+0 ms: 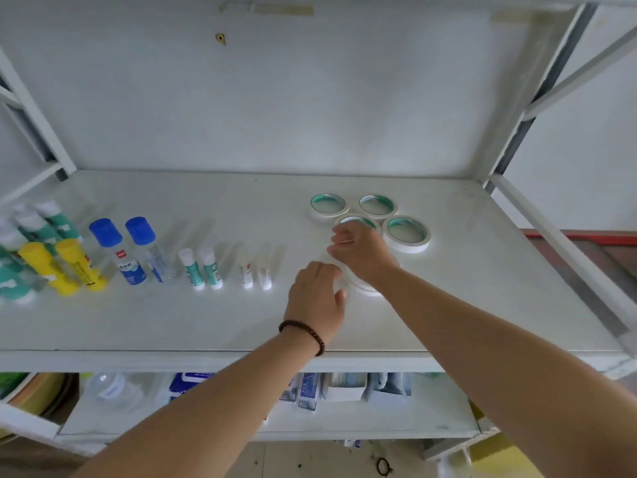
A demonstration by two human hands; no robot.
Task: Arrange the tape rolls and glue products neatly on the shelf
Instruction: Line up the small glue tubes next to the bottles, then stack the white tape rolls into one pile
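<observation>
Head view: right hand grip curled on tape roll; left hand loose.

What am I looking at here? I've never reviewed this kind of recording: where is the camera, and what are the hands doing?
There is one picture, from a camera worn on a person's head, looking down at a white shelf. No machine is involved, only bare hands. The right hand and the left hand, which wears a bead bracelet, both rest on white tape rolls. More tape rolls lie flat behind them. Glue bottles and glue sticks stand in pairs on the left.
</observation>
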